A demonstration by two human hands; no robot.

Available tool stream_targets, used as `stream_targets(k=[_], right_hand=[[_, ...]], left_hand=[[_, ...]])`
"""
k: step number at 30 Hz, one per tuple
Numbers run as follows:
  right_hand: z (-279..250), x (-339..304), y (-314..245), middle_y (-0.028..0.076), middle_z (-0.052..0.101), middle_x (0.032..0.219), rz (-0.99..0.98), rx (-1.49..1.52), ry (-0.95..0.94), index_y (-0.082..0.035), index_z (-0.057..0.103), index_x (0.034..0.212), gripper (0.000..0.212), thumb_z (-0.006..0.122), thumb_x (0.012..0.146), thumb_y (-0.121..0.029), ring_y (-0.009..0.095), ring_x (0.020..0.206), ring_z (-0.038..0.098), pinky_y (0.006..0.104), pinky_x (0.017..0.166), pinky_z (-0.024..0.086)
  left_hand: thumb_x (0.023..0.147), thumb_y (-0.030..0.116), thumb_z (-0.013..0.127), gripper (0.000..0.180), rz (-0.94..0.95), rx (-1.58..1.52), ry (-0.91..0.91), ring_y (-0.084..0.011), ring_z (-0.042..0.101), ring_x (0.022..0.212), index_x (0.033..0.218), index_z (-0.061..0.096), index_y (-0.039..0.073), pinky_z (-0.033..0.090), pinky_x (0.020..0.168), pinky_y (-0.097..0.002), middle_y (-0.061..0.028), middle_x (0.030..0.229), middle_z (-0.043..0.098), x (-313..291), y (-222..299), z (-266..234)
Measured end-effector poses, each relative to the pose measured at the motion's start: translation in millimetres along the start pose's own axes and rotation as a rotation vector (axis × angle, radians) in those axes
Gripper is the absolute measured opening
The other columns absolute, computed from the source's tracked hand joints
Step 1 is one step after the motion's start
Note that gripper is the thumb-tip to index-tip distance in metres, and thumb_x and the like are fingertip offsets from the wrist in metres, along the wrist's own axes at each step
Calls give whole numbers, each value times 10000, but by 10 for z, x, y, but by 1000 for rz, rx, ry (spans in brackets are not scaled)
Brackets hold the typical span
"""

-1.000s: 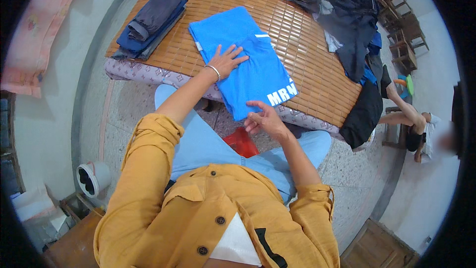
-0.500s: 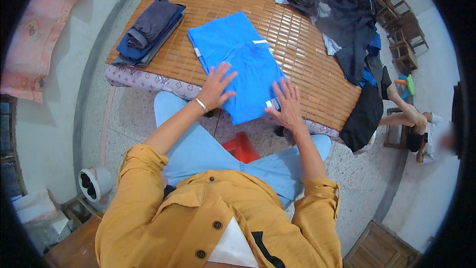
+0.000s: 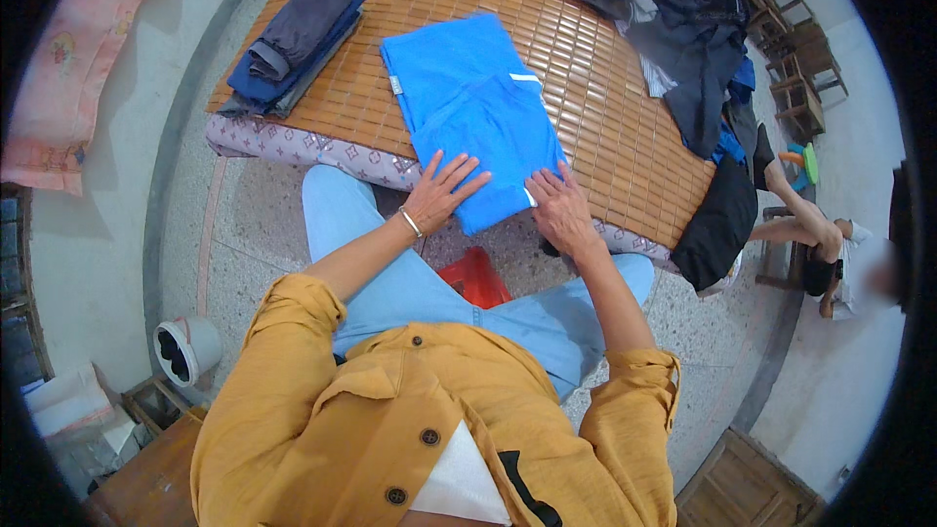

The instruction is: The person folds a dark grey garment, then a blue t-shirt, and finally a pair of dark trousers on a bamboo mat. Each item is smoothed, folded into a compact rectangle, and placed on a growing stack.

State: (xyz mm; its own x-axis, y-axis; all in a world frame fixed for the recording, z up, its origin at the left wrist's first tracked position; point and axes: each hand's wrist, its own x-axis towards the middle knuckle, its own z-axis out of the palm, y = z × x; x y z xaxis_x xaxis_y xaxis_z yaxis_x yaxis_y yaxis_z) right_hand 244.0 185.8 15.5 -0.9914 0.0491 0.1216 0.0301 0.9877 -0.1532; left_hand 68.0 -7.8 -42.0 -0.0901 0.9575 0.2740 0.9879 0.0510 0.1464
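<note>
A folded bright blue garment with white trim lies on the bamboo mat, its near corner hanging past the mat's front edge. My left hand, a bracelet at its wrist, rests on the garment's near left part with its fingers stretched out. At the near right edge of the cloth, my right hand has its fingers bent over the border next to a white strip. Its thumb is tucked low and mostly hidden; the fingers appear closed on the cloth.
The bamboo mat covers a low bed. A stack of folded dark clothes sits left, and a loose heap of dark clothes lies right. Under the front edge is a red plastic object. Another person sits at the far right.
My right hand has gone from spread fingers to fingers bent on the garment's edge. The left hand has slid slightly right and nearer. The garment has shifted a little, its near corner drawn up.
</note>
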Motion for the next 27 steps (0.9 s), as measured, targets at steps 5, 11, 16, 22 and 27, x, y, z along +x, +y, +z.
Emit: stream_targets(k=[5, 11, 16, 22, 27], right_hand=[[-323, -51, -193, 153, 625, 1013, 128, 120, -311, -48, 596, 1018, 276, 622, 767, -159, 306, 1000, 578, 444, 975, 368], [-668, 269, -30, 209, 618, 794, 165, 207, -326, -54, 623, 901, 219, 587, 819, -254, 382, 797, 593, 482, 668, 464], [-693, 942, 167, 212, 622, 836, 238, 183, -93, -50, 615, 950, 228, 613, 809, -229, 365, 826, 591, 453, 703, 462], [-124, 921, 364, 171, 607, 1040, 306, 121, 371, -58, 628, 1005, 257, 661, 779, -177, 329, 961, 567, 429, 807, 444], [55, 624, 97, 185, 522, 1216, 297, 127, 436, -59, 587, 1124, 375, 657, 793, -221, 367, 1122, 484, 453, 927, 391]], left_hand=[[635, 55, 636, 766, 49, -352, -97, -261, 358, 1299, 1358, 387, 118, 173, 1091, -521, -85, 1399, 377, -65, 1, -383], [764, 113, 546, 489, 0, -775, -3, -277, 533, 1124, 1249, 504, 66, 341, 1014, -431, -143, 1156, 584, -171, -121, -392], [884, 264, 518, 394, -613, -1033, 98, -206, 581, 919, 1160, 534, -16, 439, 839, -349, -115, 1024, 633, -71, -192, -319], [864, 268, 598, 360, -942, -1354, 167, -152, 588, 811, 1032, 581, -50, 471, 747, -298, -108, 897, 644, 40, -292, -119], [864, 229, 617, 352, -865, -1142, 140, -129, 586, 832, 1089, 569, -37, 480, 774, -294, -71, 954, 640, -14, -322, -34]])
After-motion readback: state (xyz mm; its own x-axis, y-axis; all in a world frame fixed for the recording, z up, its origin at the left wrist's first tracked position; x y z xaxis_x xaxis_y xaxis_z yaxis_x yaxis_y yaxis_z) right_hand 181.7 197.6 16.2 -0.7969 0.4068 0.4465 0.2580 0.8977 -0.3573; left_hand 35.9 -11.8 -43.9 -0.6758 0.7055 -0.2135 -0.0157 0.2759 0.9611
